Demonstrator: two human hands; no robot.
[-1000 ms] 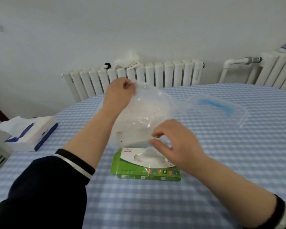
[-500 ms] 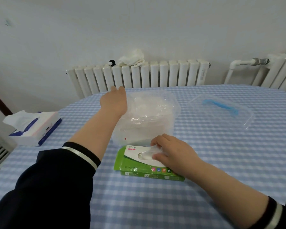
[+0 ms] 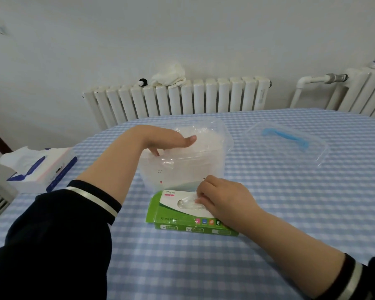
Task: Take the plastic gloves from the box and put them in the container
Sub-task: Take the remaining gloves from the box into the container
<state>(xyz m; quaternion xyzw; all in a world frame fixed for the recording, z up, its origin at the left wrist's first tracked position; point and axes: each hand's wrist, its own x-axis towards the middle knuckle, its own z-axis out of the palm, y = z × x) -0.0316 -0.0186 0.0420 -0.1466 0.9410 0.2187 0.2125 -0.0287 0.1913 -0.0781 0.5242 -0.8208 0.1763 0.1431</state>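
Note:
A green and white box [image 3: 178, 219] of plastic gloves lies on the checked tablecloth in front of me. Behind it stands a clear plastic container [image 3: 206, 167] holding several crumpled clear gloves [image 3: 204, 137]. My left hand [image 3: 162, 140] reaches into the container from above, its fingers pointing down onto the gloves and its thumb stretched out. My right hand [image 3: 219, 195] rests on the box's top, and its fingertips pinch a clear glove [image 3: 185, 202] at the oval opening.
The container's clear lid [image 3: 290, 141] with a blue handle lies to the right on the table. A blue and white tissue box [image 3: 41, 169] sits at the table's left edge. White radiators [image 3: 182, 98] line the wall behind.
My left hand has turned over and dropped into the container, pushing the gloves down. My right hand has come down onto the box and taken hold of a glove at its opening.

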